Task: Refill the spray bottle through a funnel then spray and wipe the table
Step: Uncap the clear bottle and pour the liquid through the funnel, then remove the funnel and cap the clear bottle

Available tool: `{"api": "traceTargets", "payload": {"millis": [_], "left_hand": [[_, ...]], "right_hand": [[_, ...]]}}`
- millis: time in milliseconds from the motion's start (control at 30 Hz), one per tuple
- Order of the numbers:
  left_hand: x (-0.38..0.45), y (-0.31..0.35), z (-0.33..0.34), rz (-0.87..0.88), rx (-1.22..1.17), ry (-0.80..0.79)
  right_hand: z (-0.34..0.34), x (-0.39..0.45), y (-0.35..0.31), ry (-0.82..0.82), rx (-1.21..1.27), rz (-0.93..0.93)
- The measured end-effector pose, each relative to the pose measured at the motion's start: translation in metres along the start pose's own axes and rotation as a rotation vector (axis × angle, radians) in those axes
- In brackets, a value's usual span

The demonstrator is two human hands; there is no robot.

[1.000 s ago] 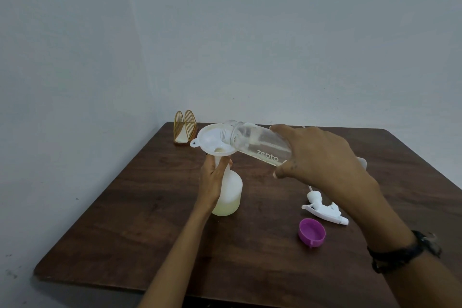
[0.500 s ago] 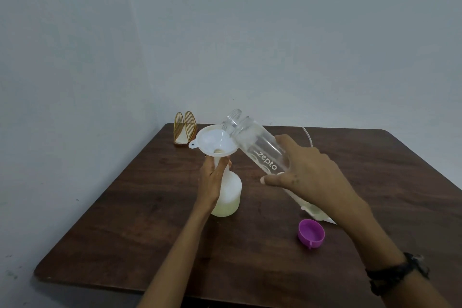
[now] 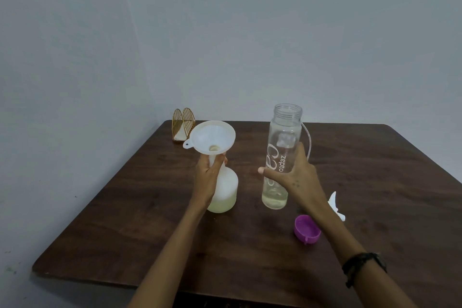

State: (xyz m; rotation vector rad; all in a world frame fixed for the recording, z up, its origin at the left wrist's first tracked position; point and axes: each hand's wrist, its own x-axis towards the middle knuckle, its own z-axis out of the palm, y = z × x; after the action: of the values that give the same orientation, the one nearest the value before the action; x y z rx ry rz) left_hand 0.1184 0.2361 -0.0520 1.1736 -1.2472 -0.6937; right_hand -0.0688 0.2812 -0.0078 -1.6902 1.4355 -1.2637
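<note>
Clear water bottle [image 3: 283, 157] stands upright on the worktop [image 3: 150, 207], gripped by the right hand [image 3: 297, 177]. Left hand [image 3: 207, 177] clasps the spray bottle [image 3: 226, 190] neck beneath the funnel [image 3: 212, 136].

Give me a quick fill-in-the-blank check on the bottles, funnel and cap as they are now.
1. The funnel sits in the neck of the ____ bottle.
2. The right hand holds the clear bottle ____, mouth up.
3. The cap on the table is ____ in colour.
4. The left hand grips the white bottle's ____.

Missing: spray; upright; purple; neck
</note>
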Motion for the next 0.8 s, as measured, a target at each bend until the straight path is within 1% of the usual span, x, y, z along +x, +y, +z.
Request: {"api": "traceTargets", "payload": {"millis": [233, 400, 600, 800], "left_hand": [[-0.002, 0.002, 0.002, 0.007, -0.006, 0.027], [-0.001, 0.001, 0.004, 0.004, 0.000, 0.045], [0.000, -0.002, 0.003, -0.030, 0.014, 0.042], [-0.001, 0.000, 0.004, -0.038, 0.045, 0.043]], "right_hand": [[0.008, 0.011, 0.026, 0.016, -0.033, 0.031], [0.010, 0.014, 0.030, 0.004, -0.065, 0.026], [0.013, 0.012, 0.033, 0.011, -0.043, 0.027], [0.010, 0.011, 0.032, -0.002, -0.062, 0.078]]}}
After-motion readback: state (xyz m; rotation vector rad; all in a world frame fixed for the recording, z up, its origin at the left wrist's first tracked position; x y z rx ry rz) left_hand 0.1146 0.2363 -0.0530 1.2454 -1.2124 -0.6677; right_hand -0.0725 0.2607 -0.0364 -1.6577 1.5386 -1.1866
